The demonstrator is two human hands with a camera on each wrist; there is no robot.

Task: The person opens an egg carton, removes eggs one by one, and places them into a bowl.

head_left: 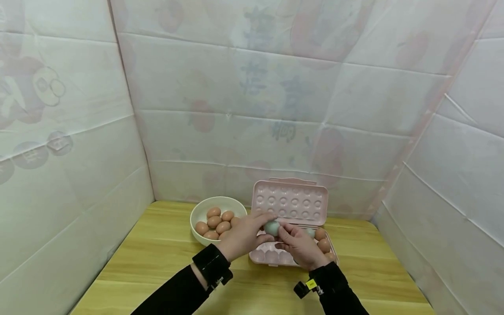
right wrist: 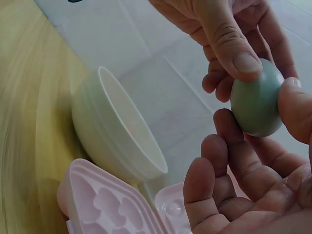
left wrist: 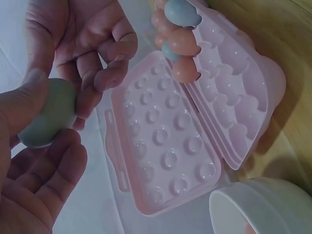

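Both hands hold one pale green egg (head_left: 271,228) above the front part of a pink egg carton (head_left: 271,257). My left hand (head_left: 243,234) has its thumb and fingers around the egg's left side. From the right, my right hand (head_left: 302,247) pinches the same egg between thumb and fingers. In the right wrist view the green egg (right wrist: 258,100) sits between both thumbs and the fingertips. Brown eggs (head_left: 323,245) and another pale green egg (head_left: 310,232) fill cups at the carton's right end. The cups (left wrist: 229,83) at its other end hold nothing.
A cream bowl (head_left: 194,218) with several brown eggs (head_left: 214,222) stands left of the carton. The carton's lid (head_left: 289,203) lies back, opened away from me. Beneath is a wood-grain table (head_left: 157,245), enclosed by white printed cloth walls (head_left: 236,144) at back and sides.
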